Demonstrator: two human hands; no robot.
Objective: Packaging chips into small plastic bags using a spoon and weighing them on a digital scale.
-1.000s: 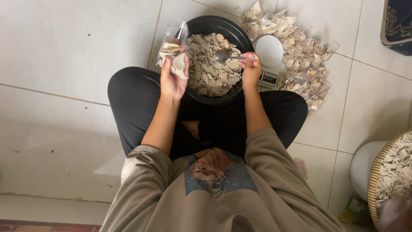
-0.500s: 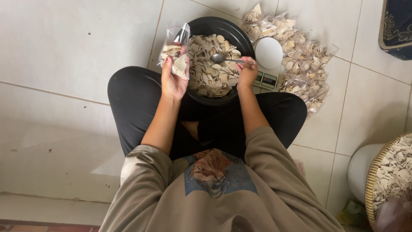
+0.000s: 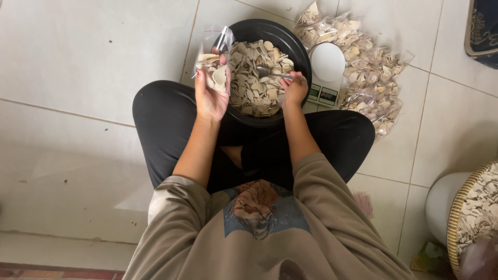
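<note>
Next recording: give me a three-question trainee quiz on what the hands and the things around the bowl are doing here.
1. True or false: the left hand holds a clear bag partly filled with chips.
2. What does the right hand hold over the black bowl? A) spoon B) knife C) lid
3. Which side of the bowl is the white scale on, in the picture?

Key: 1 true; 2 A, the spoon; 3 the picture's right, by the filled bags.

Clear glossy plastic bag (image 3: 213, 62), metal spoon (image 3: 270, 73), glossy floor tiles (image 3: 88, 57).
</note>
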